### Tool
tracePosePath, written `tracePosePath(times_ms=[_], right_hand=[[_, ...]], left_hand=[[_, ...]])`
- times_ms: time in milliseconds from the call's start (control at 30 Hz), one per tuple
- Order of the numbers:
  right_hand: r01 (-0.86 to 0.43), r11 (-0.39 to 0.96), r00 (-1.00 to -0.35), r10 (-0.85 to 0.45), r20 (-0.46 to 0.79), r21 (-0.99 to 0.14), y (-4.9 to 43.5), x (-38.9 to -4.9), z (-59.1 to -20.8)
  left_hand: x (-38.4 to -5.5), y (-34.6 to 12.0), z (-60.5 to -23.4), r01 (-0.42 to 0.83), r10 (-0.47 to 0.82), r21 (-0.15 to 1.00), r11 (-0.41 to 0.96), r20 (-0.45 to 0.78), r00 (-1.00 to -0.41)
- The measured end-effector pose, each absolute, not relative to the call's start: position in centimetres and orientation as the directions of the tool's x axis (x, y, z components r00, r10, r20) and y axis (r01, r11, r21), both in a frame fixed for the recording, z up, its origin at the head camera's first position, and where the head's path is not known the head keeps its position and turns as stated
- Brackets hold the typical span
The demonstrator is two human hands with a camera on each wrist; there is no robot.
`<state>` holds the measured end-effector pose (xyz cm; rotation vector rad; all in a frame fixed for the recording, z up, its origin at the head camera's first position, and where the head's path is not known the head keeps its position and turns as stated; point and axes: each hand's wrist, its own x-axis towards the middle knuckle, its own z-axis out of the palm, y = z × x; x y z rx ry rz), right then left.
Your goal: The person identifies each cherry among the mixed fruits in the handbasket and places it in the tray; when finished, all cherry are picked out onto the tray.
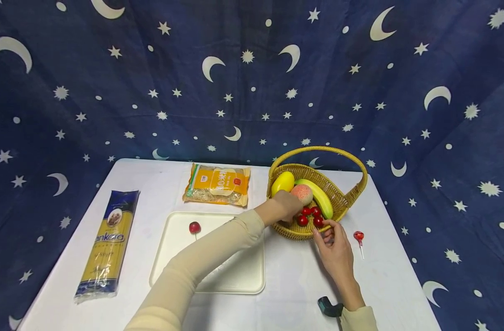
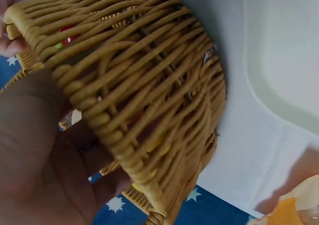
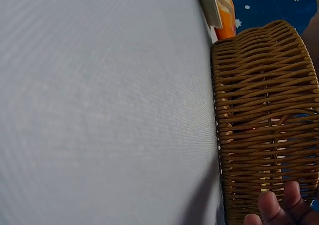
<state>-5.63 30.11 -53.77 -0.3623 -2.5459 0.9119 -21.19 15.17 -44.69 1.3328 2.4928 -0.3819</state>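
A wicker basket (image 1: 293, 233) with an arched handle holds a yellow lemon-like fruit (image 1: 283, 182), a peach (image 1: 302, 195), a banana (image 1: 319, 197) and several red cherries (image 1: 302, 220). My left hand (image 1: 285, 205) reaches over the left rim into it, beside the peach and cherries. In the left wrist view the palm (image 2: 55, 170) lies against the inner side of the woven wall, its fingertips hidden; I cannot tell whether they hold anything. At the basket's front right, my right hand (image 1: 336, 248) grips the rim between thumb and fingers. Its fingertips (image 3: 269, 204) show by the wall.
A red cherry with a stem (image 1: 195, 227) lies on a cream tray (image 1: 169, 248), left of the basket. Behind that is an orange grain bag (image 1: 218, 185). A spaghetti packet (image 1: 108, 243) lies far left, a red lollipop (image 1: 359, 236) at right. A starry curtain (image 1: 252, 92) borders the table.
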Motion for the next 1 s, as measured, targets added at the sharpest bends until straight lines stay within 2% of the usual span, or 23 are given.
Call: tracePosePath(times_ms=[333,500,767,1000], right_hand=[[0.103,0.749,-0.882,0.373,0.288,-0.654,30.1,-5.5,-53.8],[0.095,0.744,-0.88,0.373,0.293,-0.662,30.1,-5.5,-53.7],[0.1,0.732,-0.879,0.382,0.285,-0.673,30.1,-5.5,-53.7],[0.095,0.731,-0.881,0.378,0.285,-0.676,30.0,-5.6,-53.9]], left_hand=[[-21.2,13.5,-43.3,0.85,0.829,0.008,0.527,-0.225,-0.512],[-21.0,12.2,-42.7,0.848,0.849,0.07,0.525,-0.108,-0.517],[-20.0,10.2,-42.1,0.862,0.856,0.093,0.498,0.105,-0.506],[-18.7,8.3,-42.0,0.852,0.806,0.088,0.516,0.285,-0.518]])
